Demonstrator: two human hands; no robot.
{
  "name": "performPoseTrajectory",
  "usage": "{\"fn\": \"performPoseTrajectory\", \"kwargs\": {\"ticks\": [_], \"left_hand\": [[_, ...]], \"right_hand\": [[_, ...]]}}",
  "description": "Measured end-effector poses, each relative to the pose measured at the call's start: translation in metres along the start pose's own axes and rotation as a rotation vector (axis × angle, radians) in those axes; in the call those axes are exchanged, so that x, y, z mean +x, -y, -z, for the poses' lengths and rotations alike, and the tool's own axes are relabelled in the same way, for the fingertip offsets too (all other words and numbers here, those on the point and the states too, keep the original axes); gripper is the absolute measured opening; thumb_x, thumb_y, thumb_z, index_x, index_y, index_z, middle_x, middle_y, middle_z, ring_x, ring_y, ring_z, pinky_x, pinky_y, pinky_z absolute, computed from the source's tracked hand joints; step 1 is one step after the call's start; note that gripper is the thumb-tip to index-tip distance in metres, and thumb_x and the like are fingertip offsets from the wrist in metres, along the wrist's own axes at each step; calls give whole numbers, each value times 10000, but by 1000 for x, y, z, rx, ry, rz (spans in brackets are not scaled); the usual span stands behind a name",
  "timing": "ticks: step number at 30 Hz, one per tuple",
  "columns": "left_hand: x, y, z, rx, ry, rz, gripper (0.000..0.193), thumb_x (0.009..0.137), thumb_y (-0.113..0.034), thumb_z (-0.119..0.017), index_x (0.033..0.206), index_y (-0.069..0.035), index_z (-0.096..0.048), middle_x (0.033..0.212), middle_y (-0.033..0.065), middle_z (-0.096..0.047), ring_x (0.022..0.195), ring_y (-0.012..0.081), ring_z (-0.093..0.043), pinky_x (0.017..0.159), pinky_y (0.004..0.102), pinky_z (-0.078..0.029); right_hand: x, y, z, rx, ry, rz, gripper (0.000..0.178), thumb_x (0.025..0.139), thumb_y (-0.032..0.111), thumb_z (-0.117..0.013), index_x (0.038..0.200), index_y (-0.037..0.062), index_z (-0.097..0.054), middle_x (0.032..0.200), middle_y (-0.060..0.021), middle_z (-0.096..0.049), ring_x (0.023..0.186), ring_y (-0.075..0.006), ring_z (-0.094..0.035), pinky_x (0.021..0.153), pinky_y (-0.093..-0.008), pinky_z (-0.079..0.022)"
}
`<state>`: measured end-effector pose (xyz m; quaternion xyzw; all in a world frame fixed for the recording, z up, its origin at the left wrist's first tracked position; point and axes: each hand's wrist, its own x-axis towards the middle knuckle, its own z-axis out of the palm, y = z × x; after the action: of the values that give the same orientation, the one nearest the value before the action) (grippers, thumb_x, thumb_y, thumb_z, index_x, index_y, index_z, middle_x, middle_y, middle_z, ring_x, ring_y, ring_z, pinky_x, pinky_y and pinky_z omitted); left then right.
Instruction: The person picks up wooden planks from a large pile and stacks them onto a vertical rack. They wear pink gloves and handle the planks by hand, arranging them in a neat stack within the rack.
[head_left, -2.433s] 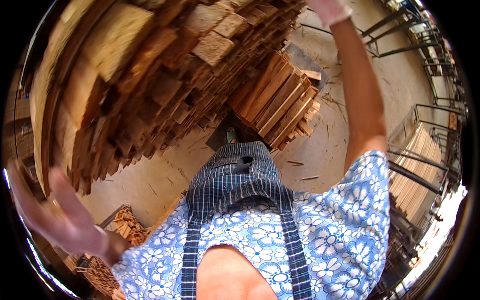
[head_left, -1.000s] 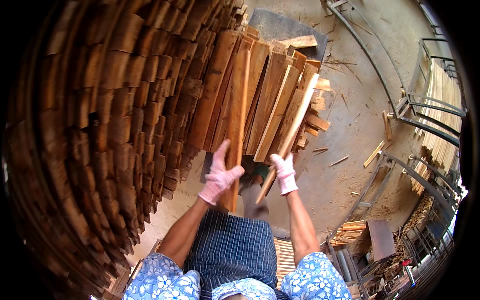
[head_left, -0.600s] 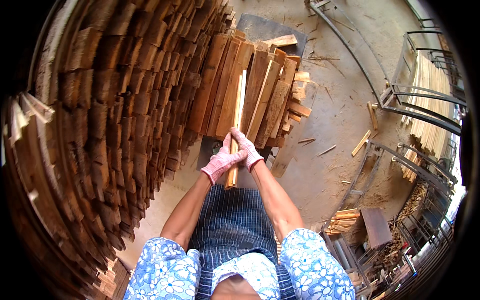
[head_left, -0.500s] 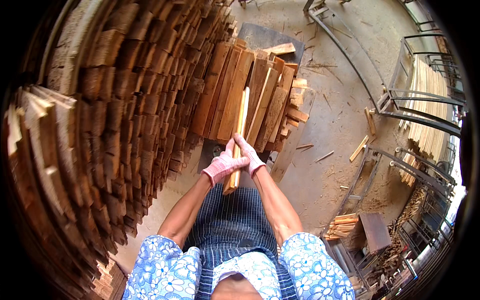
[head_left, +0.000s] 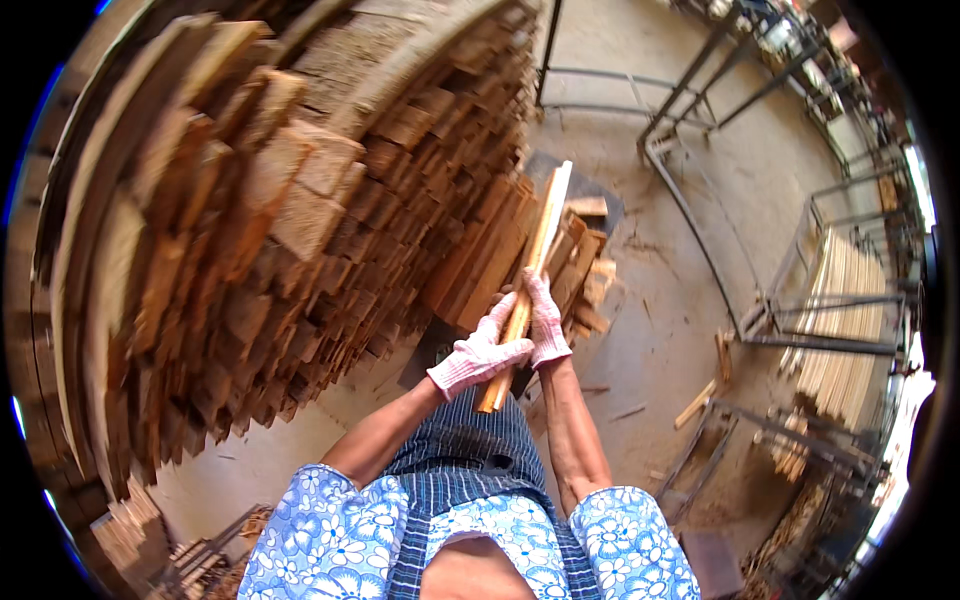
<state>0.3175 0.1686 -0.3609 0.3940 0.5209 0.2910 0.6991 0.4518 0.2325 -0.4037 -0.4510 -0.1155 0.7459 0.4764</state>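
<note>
Dusty pale floor (head_left: 665,345), dark metal frames (head_left: 820,345) rightward, bright light (head_left: 919,187) beyond.

There are two gloved grips (head_left: 484,354) (head_left: 547,325), two wooden strips (head_left: 519,314), one apron (head_left: 465,445) and one tall board stack (head_left: 300,230).

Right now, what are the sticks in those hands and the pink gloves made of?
The sticks look like bare, unpainted wood: pale yellow-brown with squared edges. The pink gloves seem to be knitted cloth: they fit snugly, but the fibre isn't clear.
</note>
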Motion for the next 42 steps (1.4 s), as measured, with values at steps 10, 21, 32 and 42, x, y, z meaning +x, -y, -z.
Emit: {"fn": "performPoseTrajectory", "kwargs": {"ticks": [10, 21, 32, 42], "left_hand": [[-35, -107, 9, 189, -123, -692, 929, 1008, -448, -642, 1645, 3, -139, 1549, 236, -310, 1488, 342, -299, 1247, 417, -213], [-143, -179, 6, 660, -650, -902, 822, 958, -423, -702, 1576, -23, -336, 1486, 311, -392, 1358, 485, -444, 1141, 518, -395], [-368, -215, 83, 1371, -1464, -1056, 299, 905, -225, -724, 1162, -78, -682, 1167, 99, -647, 1097, 297, -647, 938, 460, -556], [-492, -222, 212, 1063, -1427, -284, 926, 773, -306, -896, 1548, -98, -434, 1508, 236, -422, 1409, 427, -411, 1148, 495, -407]], "right_hand": [[-56, 116, -128, -148, 339, 117, 362, 1029, 337, -646, 1287, 93, -577, 1099, -73, -670, 990, -215, -682, 862, -373, -581], [-144, 209, -258, -647, 651, 637, 903, 924, 150, -738, 1656, 131, -209, 1283, -51, -551, 1058, -159, -557, 936, -310, -497], [-162, 237, -556, -1611, 1284, 1547, 959, 746, 190, -813, 1598, 168, -373, 1367, -238, -554, 1273, -374, -574, 1100, -435, -468], [-140, 101, -750, -2115, 1545, 1411, 1014, 716, 300, -844, 1610, 271, -367, 1431, -240, -527, 1331, -396, -530, 1139, -407, -433]]}}
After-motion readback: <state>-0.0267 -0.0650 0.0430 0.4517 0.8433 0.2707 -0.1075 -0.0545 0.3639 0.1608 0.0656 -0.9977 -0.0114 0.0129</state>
